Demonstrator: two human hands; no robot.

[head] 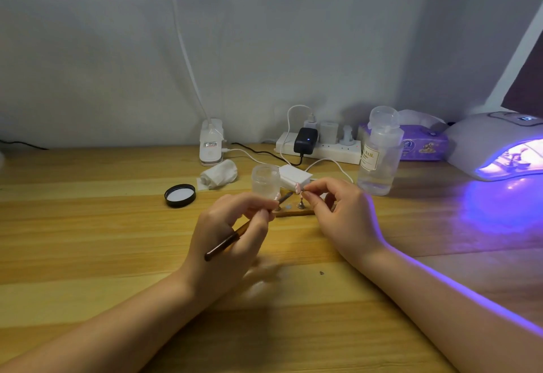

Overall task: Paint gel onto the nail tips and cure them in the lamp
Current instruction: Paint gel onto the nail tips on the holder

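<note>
While left hand (232, 225) grips brush (226, 243), right hand (338, 214) pinches nail tip (297, 187).

The glowing white curing lamp (482, 149) runs off the right edge, and whatever sits inside it is just a purple blur. The tiny pink nail tip (297, 188) is too small to make out any gel. The left hand (232, 231) covers the middle of the brown-handled brush (223, 244).
</note>
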